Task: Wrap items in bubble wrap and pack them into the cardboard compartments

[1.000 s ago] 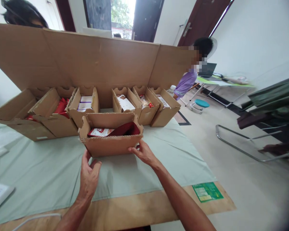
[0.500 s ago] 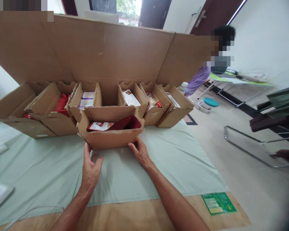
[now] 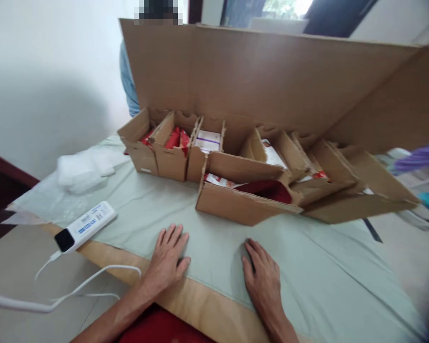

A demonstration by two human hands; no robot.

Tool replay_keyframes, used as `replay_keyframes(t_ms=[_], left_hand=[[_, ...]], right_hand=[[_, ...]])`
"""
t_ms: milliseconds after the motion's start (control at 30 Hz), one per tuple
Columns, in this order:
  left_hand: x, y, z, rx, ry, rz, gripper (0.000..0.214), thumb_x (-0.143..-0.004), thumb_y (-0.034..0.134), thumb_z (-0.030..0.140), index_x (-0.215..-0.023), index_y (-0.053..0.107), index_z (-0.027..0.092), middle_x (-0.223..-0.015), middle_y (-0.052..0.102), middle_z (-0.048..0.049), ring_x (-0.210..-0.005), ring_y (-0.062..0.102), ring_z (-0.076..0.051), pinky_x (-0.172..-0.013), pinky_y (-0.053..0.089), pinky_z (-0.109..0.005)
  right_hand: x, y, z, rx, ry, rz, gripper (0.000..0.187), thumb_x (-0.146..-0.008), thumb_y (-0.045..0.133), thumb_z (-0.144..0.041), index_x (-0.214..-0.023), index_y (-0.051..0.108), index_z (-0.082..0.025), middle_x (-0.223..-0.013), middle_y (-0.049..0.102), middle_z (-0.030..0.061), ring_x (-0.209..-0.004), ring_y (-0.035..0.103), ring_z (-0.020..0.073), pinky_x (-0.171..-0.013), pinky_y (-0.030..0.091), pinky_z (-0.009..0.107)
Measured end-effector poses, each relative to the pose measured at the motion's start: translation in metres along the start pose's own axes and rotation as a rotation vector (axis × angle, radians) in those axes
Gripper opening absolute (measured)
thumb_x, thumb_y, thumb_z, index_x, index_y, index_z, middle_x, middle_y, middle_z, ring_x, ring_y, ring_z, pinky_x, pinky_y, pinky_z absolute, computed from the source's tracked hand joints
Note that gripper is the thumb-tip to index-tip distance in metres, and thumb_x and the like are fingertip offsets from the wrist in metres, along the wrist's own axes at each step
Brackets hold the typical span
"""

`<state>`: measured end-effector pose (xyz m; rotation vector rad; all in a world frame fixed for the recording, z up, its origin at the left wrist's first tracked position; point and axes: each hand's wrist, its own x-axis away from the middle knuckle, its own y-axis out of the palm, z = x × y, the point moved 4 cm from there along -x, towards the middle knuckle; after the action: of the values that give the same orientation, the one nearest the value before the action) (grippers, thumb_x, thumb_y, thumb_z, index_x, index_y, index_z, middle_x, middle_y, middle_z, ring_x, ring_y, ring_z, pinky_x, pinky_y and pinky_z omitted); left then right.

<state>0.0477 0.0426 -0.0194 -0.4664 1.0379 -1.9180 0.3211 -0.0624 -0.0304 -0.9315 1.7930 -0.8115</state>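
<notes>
Cloth (image 3: pixel 214 252) separates spread left grip (image 3: pixel 168 259) and half-curled right grip (image 3: pixel 264 275), both empty, from box edge (image 3: pixel 236 200).

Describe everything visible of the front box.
The front box is brown, apparently corrugated cardboard, long, open-topped, with rough edges. It stands upright on the green cloth, before a row of boxes; whether it touches them is unclear. Inside, a red-and-white packet lies at its left end, a dark red item toward its right. The left hand and right hand are apart from it.
</notes>
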Motion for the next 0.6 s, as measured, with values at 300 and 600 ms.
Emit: replay_keyframes(t_ms=[300,600], left_hand=[[0.008,-0.007,0.002,0.045,0.084,0.048,0.067,-0.091,0.059,0.031,-0.156,0.045,0.023,-0.162,0.045,-0.0129,-0.155,0.03,-0.036,-0.128,0.015,-0.063],[0.005,0.009,-0.013,0.191,0.066,0.092,0.054,-0.087,0.066,0.041,-0.134,0.065,0.015,-0.159,0.045,-0.0212,-0.152,0.033,-0.041,-0.126,0.023,-0.067]], right_hand=[[-0.081,0.037,-0.194,-0.425,-0.436,-0.343,0.032,-0.098,0.05,-0.02,-0.113,0.076,-0.029,-0.119,0.078,0.0092,-0.111,0.073,0.0259,-0.095,0.06,0.047],[-0.231,0.168,-0.397,-0.402,-0.547,-0.596,0.031,-0.093,0.058,-0.006,-0.113,0.076,-0.022,-0.135,0.071,0.0068,-0.128,0.061,0.0202,-0.114,0.043,0.038]])
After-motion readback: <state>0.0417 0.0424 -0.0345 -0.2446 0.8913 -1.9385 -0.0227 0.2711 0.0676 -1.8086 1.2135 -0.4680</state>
